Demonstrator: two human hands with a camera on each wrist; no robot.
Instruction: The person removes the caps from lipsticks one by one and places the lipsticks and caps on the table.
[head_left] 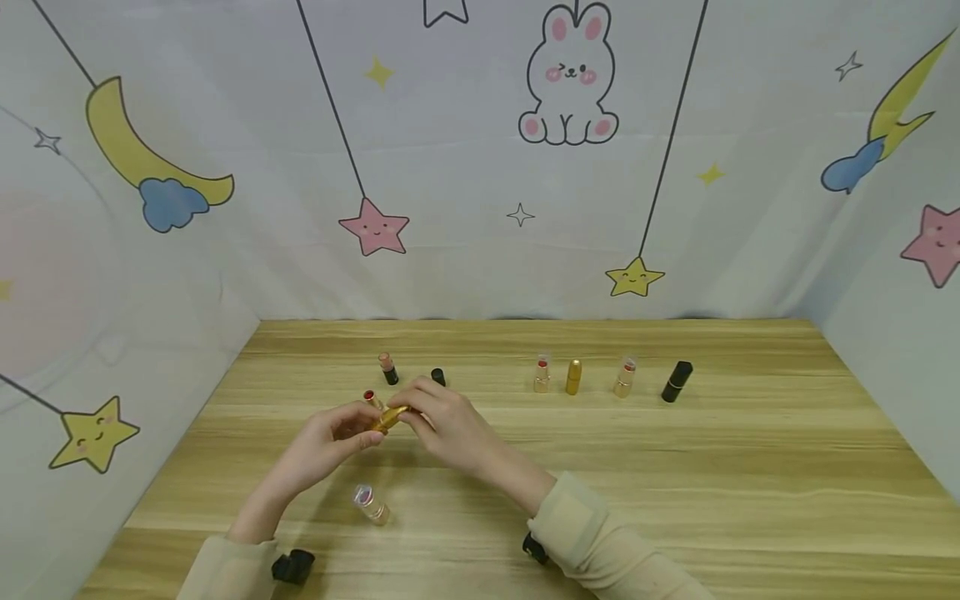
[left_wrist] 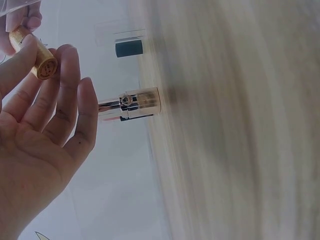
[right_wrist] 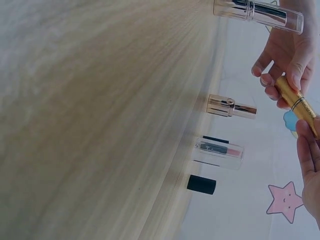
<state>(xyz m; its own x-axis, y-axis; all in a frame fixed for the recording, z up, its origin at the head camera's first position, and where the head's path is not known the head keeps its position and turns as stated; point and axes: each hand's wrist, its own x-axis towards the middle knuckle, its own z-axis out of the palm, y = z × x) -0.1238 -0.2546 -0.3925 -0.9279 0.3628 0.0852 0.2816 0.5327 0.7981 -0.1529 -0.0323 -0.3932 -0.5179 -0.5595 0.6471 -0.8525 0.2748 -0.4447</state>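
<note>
A gold lipstick tube (head_left: 389,418) is held between both hands, above the left part of the table. My left hand (head_left: 318,450) pinches its base end between thumb and fingers; the round bottom of the tube (left_wrist: 46,69) faces the left wrist camera. On the other end are the fingertips of my right hand (head_left: 453,421). A dark seam rings the tube (right_wrist: 298,103) between the two hands in the right wrist view. Just behind the left fingers stands an uncapped red lipstick (head_left: 371,398) with a shiny rose-gold base (left_wrist: 142,102).
Behind the hands are a nude lipstick (head_left: 387,368) in a black base and a black cap (head_left: 438,377). A clear-capped lipstick (head_left: 372,506) stands nearer. At right, a row holds two clear-capped lipsticks (head_left: 542,377), a gold tube (head_left: 573,377) and a black tube (head_left: 677,382).
</note>
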